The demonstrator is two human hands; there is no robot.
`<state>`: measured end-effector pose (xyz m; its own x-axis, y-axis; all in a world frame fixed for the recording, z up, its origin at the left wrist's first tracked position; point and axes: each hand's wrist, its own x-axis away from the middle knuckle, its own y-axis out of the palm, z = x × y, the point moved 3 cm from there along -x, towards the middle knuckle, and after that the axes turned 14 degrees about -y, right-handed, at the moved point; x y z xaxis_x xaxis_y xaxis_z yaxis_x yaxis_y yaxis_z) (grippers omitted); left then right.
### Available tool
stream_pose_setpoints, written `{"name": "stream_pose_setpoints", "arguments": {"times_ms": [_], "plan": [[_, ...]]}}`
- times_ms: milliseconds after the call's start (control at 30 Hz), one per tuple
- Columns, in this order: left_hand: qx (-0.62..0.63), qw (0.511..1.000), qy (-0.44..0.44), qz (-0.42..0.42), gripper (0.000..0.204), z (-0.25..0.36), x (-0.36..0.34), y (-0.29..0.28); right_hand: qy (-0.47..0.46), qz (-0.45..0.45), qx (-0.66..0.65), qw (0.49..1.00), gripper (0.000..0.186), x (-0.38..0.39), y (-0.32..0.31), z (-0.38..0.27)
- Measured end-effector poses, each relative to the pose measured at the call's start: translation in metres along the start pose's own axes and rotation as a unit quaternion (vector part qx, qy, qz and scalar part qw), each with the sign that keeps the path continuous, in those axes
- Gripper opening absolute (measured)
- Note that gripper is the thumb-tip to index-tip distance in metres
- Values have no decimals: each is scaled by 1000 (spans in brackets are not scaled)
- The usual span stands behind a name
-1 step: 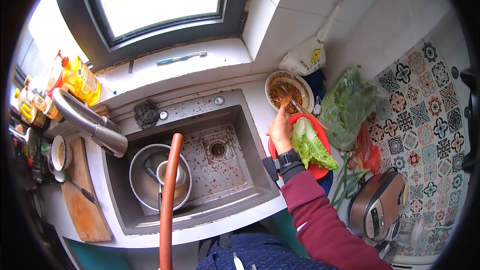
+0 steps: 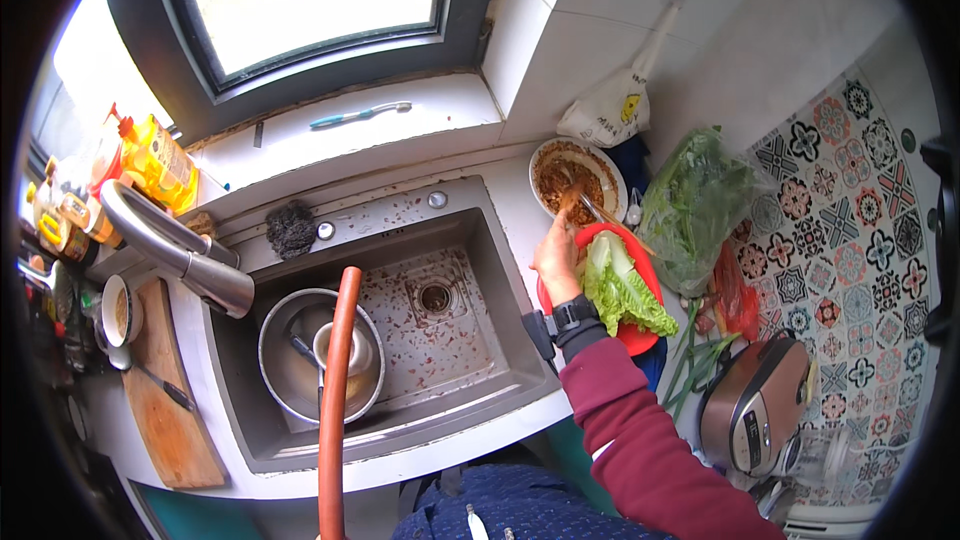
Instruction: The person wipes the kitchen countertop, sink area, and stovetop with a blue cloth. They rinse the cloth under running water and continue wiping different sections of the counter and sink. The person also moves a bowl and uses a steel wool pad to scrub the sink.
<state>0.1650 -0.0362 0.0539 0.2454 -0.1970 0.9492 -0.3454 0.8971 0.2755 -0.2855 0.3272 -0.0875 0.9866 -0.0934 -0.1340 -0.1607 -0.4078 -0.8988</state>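
**Right hand at the bowl of brown crumbly mixture**

Right of centre in the frame, the bare right hand [image 2: 557, 260] reaches from a maroon sleeve [image 2: 655, 435] toward a round white bowl [image 2: 545, 153] of brown crumbly mixture [image 2: 599, 180]. The fingers extend over the bowl's lower edge; their tips are blurred, so I cannot tell whether they hold anything. The left hand is out of view, its grip unknown.

Just below the bowl, a pale green leafy lettuce [image 2: 620, 285] lies on a red round basin [image 2: 640, 343], beside the hand. Right of it sits a clear plastic bag of leafy greens [image 2: 695, 210].

At centre left, a round metal pot [image 2: 285, 395] stands in a grey rectangular sink [image 2: 480, 395], with a long reddish-brown tube [image 2: 335, 420] crossing in front.
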Motion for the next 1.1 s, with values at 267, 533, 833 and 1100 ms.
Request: {"name": "stream_pose_setpoints", "arguments": {"times_ms": [267, 533, 833, 1100], "plan": [[-43, 999, -21, 6, 41, 51, 3, -57, 77, 43, 27, 996, 74, -3, 54, 9], [-56, 998, -33, 6, 39, 64, 5, -94, 128, -15, 9, 992, 76, 29, 58, -9], [-85, 995, -42, -34, 46, 72, 2, -108, -12, 72, -82, 994, 74, 107, 8, -64], [-34, 996, -48, -60, 53, 53, -7, -108, 163, 222, -665, 694, 59, 69, -6, -48]]}}
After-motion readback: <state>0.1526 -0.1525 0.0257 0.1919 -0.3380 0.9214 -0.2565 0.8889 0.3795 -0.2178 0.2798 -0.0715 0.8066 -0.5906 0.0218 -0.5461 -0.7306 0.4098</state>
